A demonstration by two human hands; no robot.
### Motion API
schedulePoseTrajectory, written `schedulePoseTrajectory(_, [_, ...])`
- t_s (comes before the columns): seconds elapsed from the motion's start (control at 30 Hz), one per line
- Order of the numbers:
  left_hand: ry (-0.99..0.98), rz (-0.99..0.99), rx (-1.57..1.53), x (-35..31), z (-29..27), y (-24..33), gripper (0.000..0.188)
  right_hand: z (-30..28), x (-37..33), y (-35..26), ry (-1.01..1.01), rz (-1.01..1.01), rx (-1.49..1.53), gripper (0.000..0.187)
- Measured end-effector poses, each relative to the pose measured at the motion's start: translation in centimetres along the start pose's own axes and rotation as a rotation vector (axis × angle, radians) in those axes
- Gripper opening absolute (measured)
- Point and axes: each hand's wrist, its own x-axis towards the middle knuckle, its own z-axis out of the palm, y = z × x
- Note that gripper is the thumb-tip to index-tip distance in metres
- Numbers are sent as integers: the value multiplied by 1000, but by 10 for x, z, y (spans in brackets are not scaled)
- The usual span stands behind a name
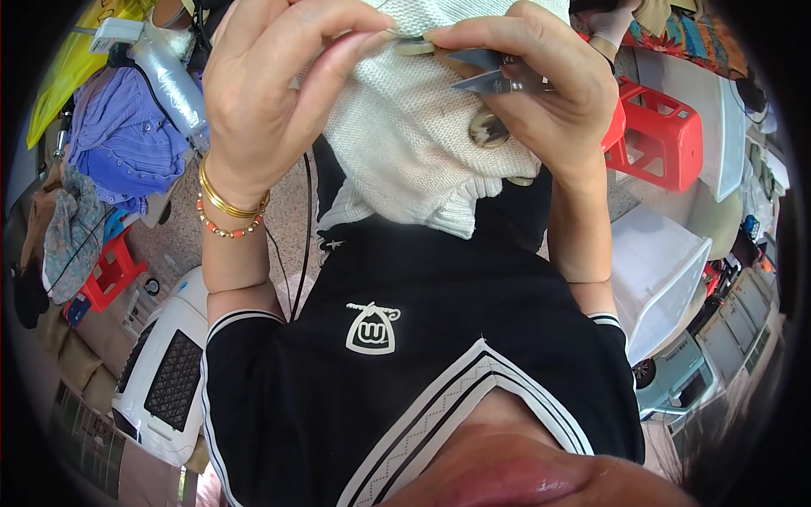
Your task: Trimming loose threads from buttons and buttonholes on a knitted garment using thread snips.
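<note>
A cream knitted garment [397,144] is bunched over my lap. My left hand [266,97] is closed in a pinch at the left edge of a pale button [415,48]; whatever fine thing its fingertips hold is too small to make out. My right hand [553,89] pinches the button's right side with thumb and forefinger. Tucked in that same hand is a pair of small metal thread snips [483,83], blades apart and pointing left over the knit. A larger brown and cream button [487,130] sits on the garment below the snips.
To the left are purple clothes [127,139], a clear plastic-wrapped roll [169,89] and a red stool [114,275]. A second red stool [663,144] and a translucent bin [655,262] stand at the right. A dark cable [306,228] hangs beside my left arm.
</note>
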Motion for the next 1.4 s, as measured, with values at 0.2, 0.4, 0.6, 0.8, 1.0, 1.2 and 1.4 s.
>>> schedulePoseTrajectory(0.2, [-69, -39, -30, -4, -3, -1, 16, 45, 29, 67, 352, -891, 407, 45])
schedulePoseTrajectory(0.4, [-96, -82, -157, 0, -3, 1, 20, 0, -1, 0, 7, -5, -8, 46])
schedulePoseTrajectory(0.6, [-89, -168, -173, -3, 0, 6, 17, 0, 0, 5, -23, -26, 5, 46])
schedulePoseTrajectory(0.8, [-87, -126, -269, -4, 1, 0, 15, -8, 12, -1, -153, 59, 68, 37])
schedulePoseTrajectory(1.0, [-63, -236, -364, -9, 2, 2, 13, -19, 16, -28, -140, 128, -77, 42])
schedulePoseTrajectory(1.2, [-41, -173, -313, -9, 3, 4, 14, -23, 15, -22, -150, -207, -529, 39])
schedulePoseTrajectory(1.4, [-24, -205, -268, -9, 2, 10, 12, -23, 18, -40, -193, -283, -771, 32])
